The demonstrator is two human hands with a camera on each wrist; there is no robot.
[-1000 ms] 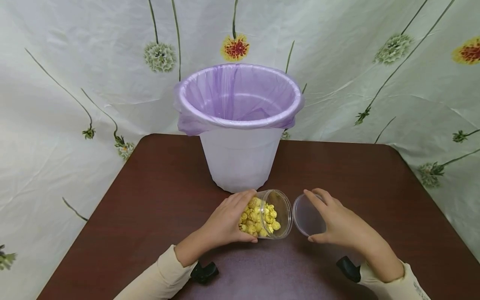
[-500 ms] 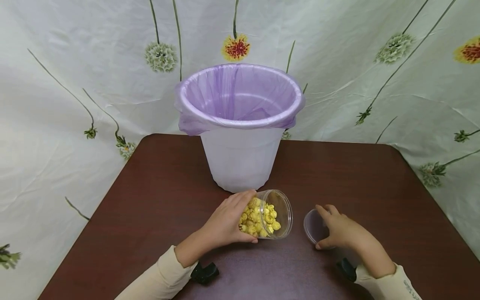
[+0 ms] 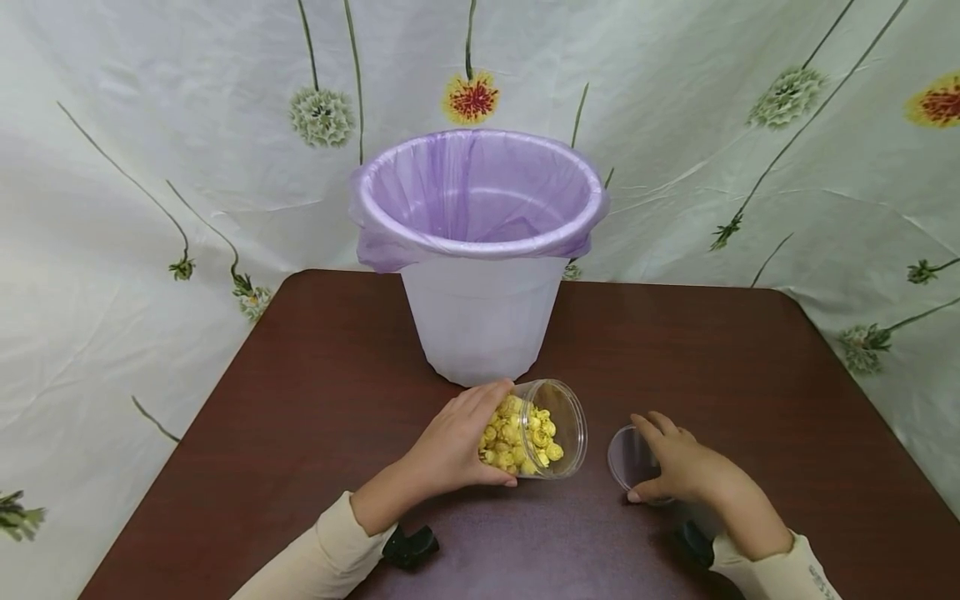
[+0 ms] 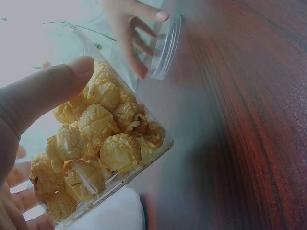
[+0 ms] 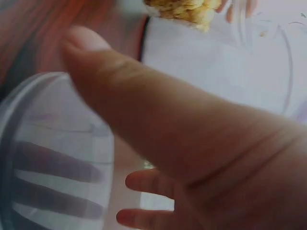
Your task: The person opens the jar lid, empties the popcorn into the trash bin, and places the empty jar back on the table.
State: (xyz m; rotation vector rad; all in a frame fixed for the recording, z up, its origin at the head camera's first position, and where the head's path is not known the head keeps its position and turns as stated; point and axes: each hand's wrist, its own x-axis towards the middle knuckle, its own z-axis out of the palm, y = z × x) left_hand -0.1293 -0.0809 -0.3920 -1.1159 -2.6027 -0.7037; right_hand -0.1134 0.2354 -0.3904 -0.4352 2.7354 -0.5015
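Observation:
My left hand (image 3: 457,437) grips a clear plastic jar (image 3: 564,429) lying tipped on its side, its open mouth facing right. Yellow popcorn (image 3: 517,437) fills the lower part of it. In the left wrist view, the thumb presses over the jar wall with popcorn (image 4: 96,129) behind. My right hand (image 3: 690,467) hovers around a clear round lid (image 3: 628,458) that lies low at the table, right of the jar. Its thumb and fingers are spread. The right wrist view shows the fingers apart from the lid (image 5: 72,110), with their reflections in it.
Behind the jar stands a white bin (image 3: 483,317) lined with a purple bag (image 3: 397,187). The dark red-brown table (image 3: 322,350) ends at a floral cloth (image 3: 675,167) at the back and sides.
My right hand has carried the lid rightward, away from the jar mouth, and down to the table. Its fingers have come off the lid. The left hand and jar have stayed put.

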